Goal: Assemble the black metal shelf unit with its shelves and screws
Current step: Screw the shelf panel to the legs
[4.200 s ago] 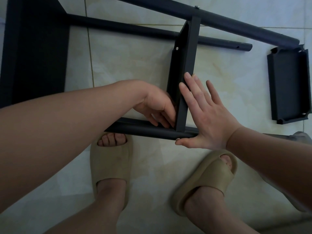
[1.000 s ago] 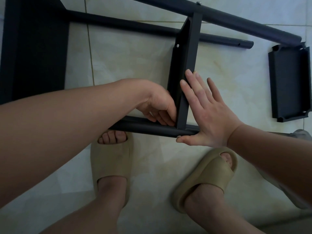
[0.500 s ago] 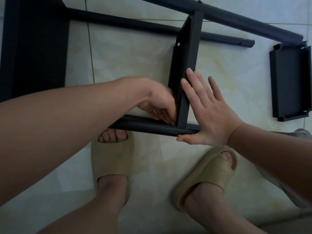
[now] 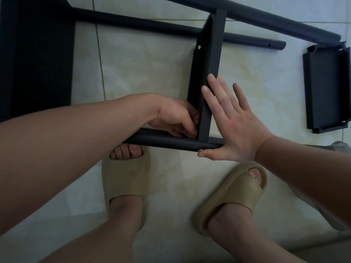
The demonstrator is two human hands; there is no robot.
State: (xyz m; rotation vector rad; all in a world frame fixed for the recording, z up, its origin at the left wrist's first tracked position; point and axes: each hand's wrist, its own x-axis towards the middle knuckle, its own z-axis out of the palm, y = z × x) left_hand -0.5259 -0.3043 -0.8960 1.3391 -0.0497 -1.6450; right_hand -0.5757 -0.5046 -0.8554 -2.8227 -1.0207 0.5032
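Three poles (image 4: 167, 143) (image 4: 144, 25) (image 4: 284, 23); three shelves (image 4: 210, 59) (image 4: 38, 54) (image 4: 324, 88); two hands (image 4: 174, 116) (image 4: 237, 126); two slippers (image 4: 125, 179) (image 4: 237, 194)

The left hand (image 4: 176, 118) reaches in with fingertips curled downward; the right hand (image 4: 235, 128) is held flat beside it, fingers straight, thumb spread wide.

We look straight down at a pale tiled floor (image 4: 144, 73), where a black shelf (image 4: 210, 59) stands on edge, running from the near tube (image 4: 163, 142) past a far tube (image 4: 133, 22) up to the farthest tube (image 4: 284, 23). Right hand (image 4: 233, 128) flat, fingers straight against the shelf's right face, thumb along the near tube; left hand (image 4: 176, 120) curled into the shelf's inner corner at that tube, what it holds hidden. Dark panel (image 4: 38, 54) at far left, loose shelf (image 4: 324, 88) lying apart at right, tan sandals (image 4: 125, 179) nearest us.
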